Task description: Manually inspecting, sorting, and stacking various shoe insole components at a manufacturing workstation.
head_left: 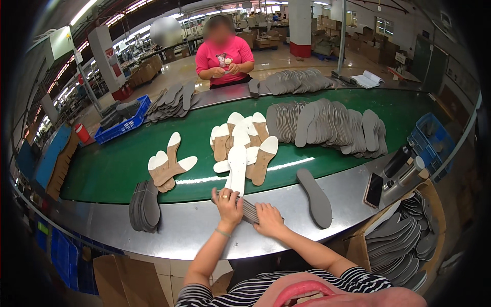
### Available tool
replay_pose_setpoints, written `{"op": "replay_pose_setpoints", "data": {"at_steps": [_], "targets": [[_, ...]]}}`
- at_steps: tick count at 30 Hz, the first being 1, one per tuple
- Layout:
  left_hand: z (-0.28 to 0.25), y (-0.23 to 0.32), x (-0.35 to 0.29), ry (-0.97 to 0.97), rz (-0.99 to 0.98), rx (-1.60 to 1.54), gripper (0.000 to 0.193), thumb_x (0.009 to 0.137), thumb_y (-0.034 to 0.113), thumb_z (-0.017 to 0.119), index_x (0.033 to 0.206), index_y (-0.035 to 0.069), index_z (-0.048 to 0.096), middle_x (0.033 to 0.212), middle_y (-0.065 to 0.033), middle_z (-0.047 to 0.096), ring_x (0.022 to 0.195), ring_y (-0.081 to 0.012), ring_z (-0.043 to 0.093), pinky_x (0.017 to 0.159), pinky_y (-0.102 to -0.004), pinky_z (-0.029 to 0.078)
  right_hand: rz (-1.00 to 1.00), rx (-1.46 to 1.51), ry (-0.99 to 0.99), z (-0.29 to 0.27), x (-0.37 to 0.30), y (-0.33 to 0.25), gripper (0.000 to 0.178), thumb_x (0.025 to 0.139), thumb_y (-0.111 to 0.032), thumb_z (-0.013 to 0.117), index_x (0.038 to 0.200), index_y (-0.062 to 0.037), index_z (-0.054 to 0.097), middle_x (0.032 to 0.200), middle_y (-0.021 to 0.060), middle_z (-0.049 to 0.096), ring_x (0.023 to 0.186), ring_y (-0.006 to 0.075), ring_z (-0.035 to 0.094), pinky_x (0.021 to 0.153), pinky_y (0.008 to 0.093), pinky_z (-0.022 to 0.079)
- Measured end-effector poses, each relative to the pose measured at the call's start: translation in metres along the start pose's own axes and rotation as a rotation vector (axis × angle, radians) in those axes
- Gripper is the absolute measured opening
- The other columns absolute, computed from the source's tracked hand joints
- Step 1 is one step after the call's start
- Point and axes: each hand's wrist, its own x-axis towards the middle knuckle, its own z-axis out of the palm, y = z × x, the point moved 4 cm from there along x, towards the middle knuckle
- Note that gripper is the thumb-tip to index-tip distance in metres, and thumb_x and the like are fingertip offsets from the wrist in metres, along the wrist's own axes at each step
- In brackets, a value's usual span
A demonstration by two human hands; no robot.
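Note:
A stack of grey insoles [249, 211] lies at the metal edge of the worktable, between my hands. My left hand [228, 207] grips its left end, and a ring shows on one finger. My right hand [268, 219] closes around the other end. Just beyond my left hand are white insoles [237, 166], spread over brown insoles with white tips [264, 161]. One grey insole [314, 198] lies flat to the right of my hands. To the left stands a tied bundle of grey insoles [144, 206].
A green belt [112, 171] runs across, bearing long rows of grey insoles [327, 125]. On the right stand a phone [374, 190], metal bottles [405, 179] and a carton of insoles [434, 204]. Blue crates [123, 129] sit at the sides. Opposite is a person in pink [225, 55].

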Motion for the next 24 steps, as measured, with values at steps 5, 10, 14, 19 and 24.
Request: {"op": "replay_pose_setpoints", "data": {"at_steps": [5,10,14,19,24], "targets": [[0.023,-0.018,0.031,0.041,0.168,-0.323,0.028,0.086,0.018,0.048,0.06,0.007,0.048,0.064,-0.0099,0.044,0.063,-0.0311,0.046,0.064,-0.0414,0.036,-0.027,0.09,0.101,-0.002,0.001,0.01,0.06,0.069,-0.031,0.076,0.112,-0.0006,0.048,0.104,0.0143,0.057,0.102,0.0303,0.056,0.082,0.0413,0.046],[0.037,-0.026,0.035,0.071,0.123,-0.327,0.027,0.085,0.014,0.049,0.06,0.005,0.049,0.061,-0.0106,0.048,0.057,-0.0303,0.05,0.054,-0.0397,0.037,0.034,0.115,0.037,-0.006,0.006,0.007,0.063,0.07,-0.033,0.076,0.116,0.0,0.047,0.108,0.0146,0.058,0.104,0.0311,0.055,0.086,0.0416,0.045],[0.037,-0.024,0.038,0.107,0.13,-0.31,0.027,0.087,0.015,0.045,0.062,0.007,0.052,0.061,-0.0104,0.05,0.058,-0.0303,0.051,0.055,-0.0389,0.038,0.052,0.133,0.044,-0.003,0.005,0.015,0.068,0.07,-0.034,0.076,0.121,0.0006,0.047,0.112,0.015,0.058,0.108,0.0313,0.054,0.09,0.0413,0.044],[0.051,-0.076,0.011,0.369,-0.705,-0.499,0.057,0.1,0.03,0.033,0.056,-0.001,0.053,0.051,-0.0131,0.051,0.049,-0.0289,0.051,0.053,-0.0394,0.039,0.023,0.119,0.117,-0.001,0.004,0.008,0.063,0.069,-0.031,0.077,0.115,0.0003,0.048,0.107,0.0154,0.058,0.104,0.0311,0.055,0.085,0.0416,0.045],[0.066,-0.08,0.018,0.374,-0.683,-0.522,0.067,0.102,0.038,0.029,0.054,-0.003,0.053,0.048,-0.0143,0.05,0.046,-0.0287,0.049,0.052,-0.0404,0.038,0.078,0.127,0.06,0.0,0.004,0.01,0.067,0.069,-0.032,0.078,0.12,0.0006,0.048,0.108,0.017,0.059,0.104,0.0319,0.056,0.087,0.0425,0.045]]}}
